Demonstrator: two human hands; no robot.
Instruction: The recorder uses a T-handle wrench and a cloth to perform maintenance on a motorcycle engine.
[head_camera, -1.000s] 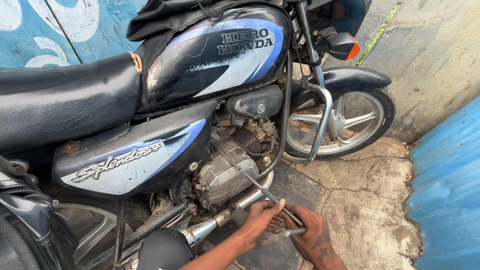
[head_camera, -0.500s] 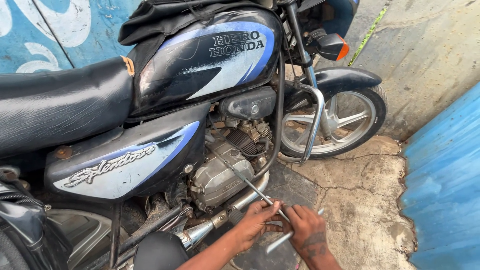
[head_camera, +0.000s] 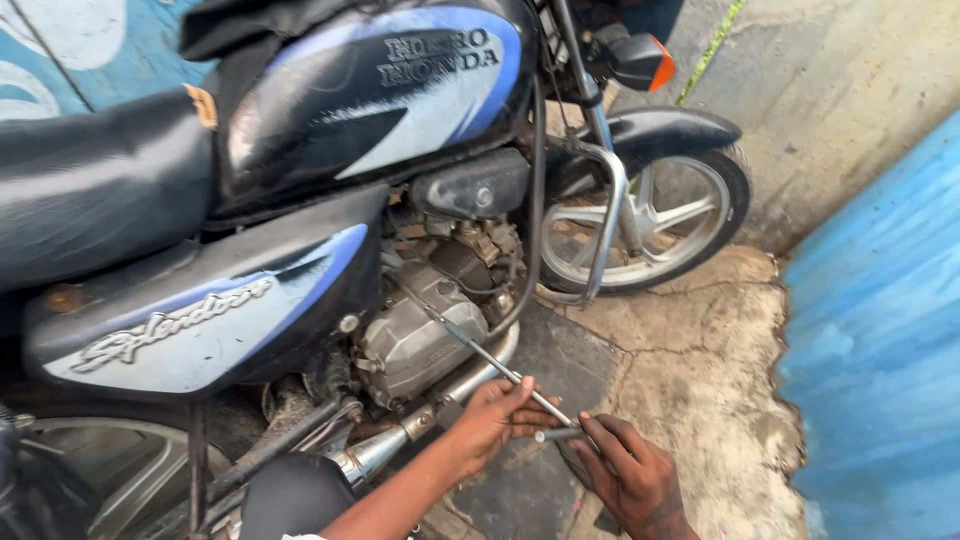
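T-handle wrench (head_camera: 500, 370) runs from engine (head_camera: 420, 330) down to both hands, shaft angled toward the ground. Since 1 s ago, hands sit lower and nearer the camera; cross handle (head_camera: 560, 434) looks rotated. Left hand (head_camera: 495, 415) closed on shaft, right hand (head_camera: 630, 470) fingers curled around handle. Open concrete right of engine; exhaust pipe (head_camera: 400, 440) just left.

Black fuel tank (head_camera: 370, 100) with blue and silver-grey swoosh at 11 o'clock, black seat (head_camera: 90, 190), orange indicator (head_camera: 660, 65) at 1 o'clock, silver metal rod (head_camera: 490, 362), blue wall (head_camera: 880, 330) at 3 o'clock
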